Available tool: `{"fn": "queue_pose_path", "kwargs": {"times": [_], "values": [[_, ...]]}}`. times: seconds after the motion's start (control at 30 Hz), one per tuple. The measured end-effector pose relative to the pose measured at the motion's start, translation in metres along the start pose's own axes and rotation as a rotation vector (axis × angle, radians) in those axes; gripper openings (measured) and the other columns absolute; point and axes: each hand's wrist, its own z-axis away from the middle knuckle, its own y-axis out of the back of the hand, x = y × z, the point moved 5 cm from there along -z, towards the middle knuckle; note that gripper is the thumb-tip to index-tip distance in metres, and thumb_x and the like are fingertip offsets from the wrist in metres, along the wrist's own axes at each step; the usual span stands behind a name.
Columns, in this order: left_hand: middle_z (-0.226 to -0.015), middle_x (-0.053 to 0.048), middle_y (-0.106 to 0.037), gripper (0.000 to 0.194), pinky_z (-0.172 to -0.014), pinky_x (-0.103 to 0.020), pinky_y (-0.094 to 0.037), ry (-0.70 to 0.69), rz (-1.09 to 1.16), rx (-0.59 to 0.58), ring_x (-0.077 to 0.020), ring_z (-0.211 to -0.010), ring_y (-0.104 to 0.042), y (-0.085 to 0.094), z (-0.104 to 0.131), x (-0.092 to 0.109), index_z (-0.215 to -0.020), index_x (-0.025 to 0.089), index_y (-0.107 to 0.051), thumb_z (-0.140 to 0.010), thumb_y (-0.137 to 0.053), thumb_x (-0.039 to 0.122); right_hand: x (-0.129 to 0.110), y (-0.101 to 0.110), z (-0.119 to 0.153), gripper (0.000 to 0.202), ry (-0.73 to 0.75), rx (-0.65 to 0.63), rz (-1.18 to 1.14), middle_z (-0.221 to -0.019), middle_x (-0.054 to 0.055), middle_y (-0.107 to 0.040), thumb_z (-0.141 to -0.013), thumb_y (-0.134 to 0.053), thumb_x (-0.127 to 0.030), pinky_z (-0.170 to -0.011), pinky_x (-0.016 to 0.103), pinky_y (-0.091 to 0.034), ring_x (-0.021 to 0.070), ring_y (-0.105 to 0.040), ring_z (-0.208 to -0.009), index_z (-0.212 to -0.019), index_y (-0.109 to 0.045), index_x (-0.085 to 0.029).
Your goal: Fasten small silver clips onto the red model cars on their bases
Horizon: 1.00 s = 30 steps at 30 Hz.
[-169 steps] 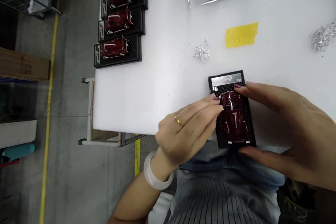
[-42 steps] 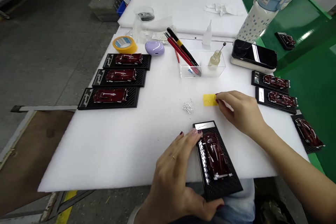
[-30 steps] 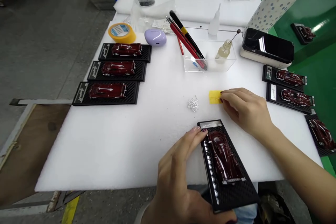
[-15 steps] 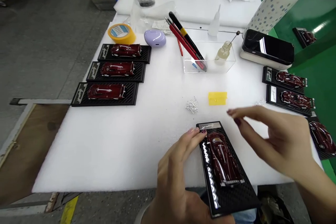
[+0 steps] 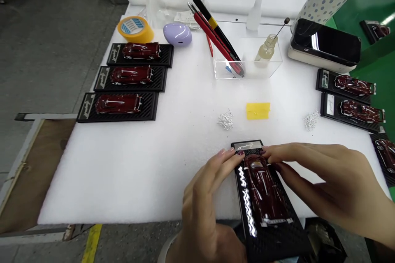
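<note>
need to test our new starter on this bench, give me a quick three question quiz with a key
1. What lies between the left silver pile and the right silver pile?
A phone
B yellow strip
C purple case

2. True or false: the left hand holds the near base.

3. Fill in the number: the row of cars below the tape roll has ___ cars.

Key: 1 B; 2 true; 3 three

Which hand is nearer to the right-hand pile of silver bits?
Right. The right hand is on the near side of that pile; the left hand is farther, at the black base's left edge.
</note>
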Motion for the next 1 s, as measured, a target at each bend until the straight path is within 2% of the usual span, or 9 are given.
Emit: {"fn": "queue_pose_path", "kwargs": {"times": [0.13,0.27,0.53,0.73,0.9,1.0], "values": [[-0.137,-0.003,-0.068,0.087,-0.121,-0.028,-0.049,-0.009,0.013,-0.006,-0.0181,-0.132,-0.063,0.0003,-0.0004,-0.0002,-0.156,0.031,-0.035,-0.084,-0.049,0.079,-0.0004,0.0004,0.0008,0.018,0.017,0.007,0.016,-0.103,-0.001,-0.077,-0.099,-0.053,-0.011,-0.066,0.015,-0.058,0.0081,-0.074,-0.082,-0.112,-0.060,-0.022],[-0.138,-0.002,-0.068,0.084,-0.122,-0.029,-0.049,-0.004,0.024,-0.018,-0.0187,-0.133,-0.063,-0.0002,-0.0004,-0.0009,-0.156,0.032,-0.035,-0.086,-0.053,0.075,-0.0010,-0.0004,0.0008,0.015,0.034,0.016,0.050,-0.106,0.000,-0.077,-0.100,-0.052,-0.011,-0.072,0.017,-0.059,0.0093,-0.075,-0.087,-0.107,-0.059,-0.022],[-0.138,0.000,-0.068,0.082,-0.122,-0.028,-0.048,0.019,0.057,-0.008,-0.0178,-0.133,-0.063,0.0001,-0.0003,-0.0034,-0.156,0.031,-0.034,-0.087,-0.057,0.071,-0.0025,-0.0012,-0.0006,0.015,0.051,0.042,0.108,-0.106,0.000,-0.077,-0.101,-0.050,-0.012,-0.069,0.018,-0.059,0.0107,-0.076,-0.090,-0.106,-0.059,-0.023],[-0.137,-0.002,-0.069,0.087,-0.122,-0.028,-0.049,0.007,0.055,0.001,-0.0170,-0.132,-0.064,0.0000,-0.0016,-0.0013,-0.155,0.030,-0.035,-0.084,-0.051,0.077,0.0001,-0.0019,-0.0005,0.017,0.043,0.039,0.054,-0.106,-0.001,-0.078,-0.099,-0.054,-0.012,-0.071,0.018,-0.061,0.0115,-0.076,-0.090,-0.111,-0.059,-0.024],[-0.136,-0.002,-0.069,0.086,-0.123,-0.031,-0.049,0.006,0.058,0.000,-0.0181,-0.132,-0.064,-0.0004,-0.0021,-0.0018,-0.155,0.030,-0.035,-0.085,-0.055,0.074,0.0017,-0.0014,-0.0007,0.020,0.021,0.049,0.032,-0.104,-0.001,-0.078,-0.097,-0.056,-0.011,-0.071,0.020,-0.062,0.0122,-0.077,-0.086,-0.111,-0.061,-0.025],[-0.136,0.000,-0.069,0.085,-0.123,-0.028,-0.048,0.003,0.066,-0.005,-0.0170,-0.132,-0.064,-0.0004,-0.0028,-0.0019,-0.155,0.030,-0.035,-0.085,-0.058,0.072,0.0044,-0.0002,0.0005,0.022,0.000,0.033,0.006,-0.103,-0.003,-0.078,-0.097,-0.057,-0.012,-0.069,0.018,-0.061,0.0114,-0.077,-0.086,-0.113,-0.062,-0.027]]}}
